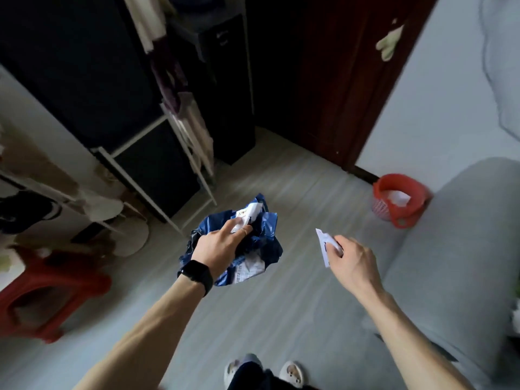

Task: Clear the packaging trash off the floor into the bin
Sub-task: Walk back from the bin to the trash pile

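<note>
My left hand (pixel 218 246) grips a crumpled blue plastic mailer bag (pixel 261 243) with white paper scraps bunched in it, held above the floor at the middle of the view. My right hand (pixel 353 260) pinches a small white packet (pixel 323 247) by its edge, to the right of the blue bag. The red plastic bin (pixel 399 199) stands on the floor at the right, against the white wall, with white paper lying inside it. Both hands are well short of the bin, to its left.
A grey sofa (pixel 461 249) runs along the right side, next to the bin. A red stool (pixel 47 291) sits at the lower left. A white shelf rack (pixel 157 170) with shoes and hanging cloths lines the left. A dark red door (pixel 337 80) is behind. My slippered feet (pixel 264 371) show at the bottom.
</note>
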Demonstrator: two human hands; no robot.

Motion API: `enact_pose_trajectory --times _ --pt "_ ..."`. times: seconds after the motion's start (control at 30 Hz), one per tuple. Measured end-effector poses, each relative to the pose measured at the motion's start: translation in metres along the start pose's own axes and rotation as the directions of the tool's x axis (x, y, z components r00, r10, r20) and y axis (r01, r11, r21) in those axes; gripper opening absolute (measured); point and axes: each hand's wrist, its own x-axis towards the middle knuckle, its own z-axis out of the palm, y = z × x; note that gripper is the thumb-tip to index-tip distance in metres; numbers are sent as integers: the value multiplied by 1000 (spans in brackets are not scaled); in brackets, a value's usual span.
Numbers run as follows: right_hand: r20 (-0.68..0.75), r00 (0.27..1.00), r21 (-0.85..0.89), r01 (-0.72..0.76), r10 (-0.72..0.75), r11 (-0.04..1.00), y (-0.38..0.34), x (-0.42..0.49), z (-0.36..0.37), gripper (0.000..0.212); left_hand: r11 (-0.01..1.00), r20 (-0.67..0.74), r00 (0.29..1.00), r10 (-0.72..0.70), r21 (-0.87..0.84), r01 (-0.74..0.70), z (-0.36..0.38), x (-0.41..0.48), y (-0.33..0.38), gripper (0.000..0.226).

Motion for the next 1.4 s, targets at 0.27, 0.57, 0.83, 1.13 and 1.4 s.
enact_pose_trajectory --times 0.27,0.57,0.83,1.13,1.4 --pt "-121 967 -13 -226 223 974 90 122 -40 37 982 105 977 187 -26 -185 27 212 62 54" --pt "-170 880 -117 -464 443 878 192 288 -90 8 921 234 892 387 -55 -385 41 465 158 57" --pt "-155 824 2 -552 546 834 310 386 -117 13 858 312 808 500 -57 -510 85 622 259 55" --pt "26 736 92 -675 676 732 491 492 -98 14 927 266 903 338 -261 -270 195 767 379 52" --pt "35 627 142 -774 778 618 616 554 1 21 888 275 923 271 -441 -129 389 872 466 57"
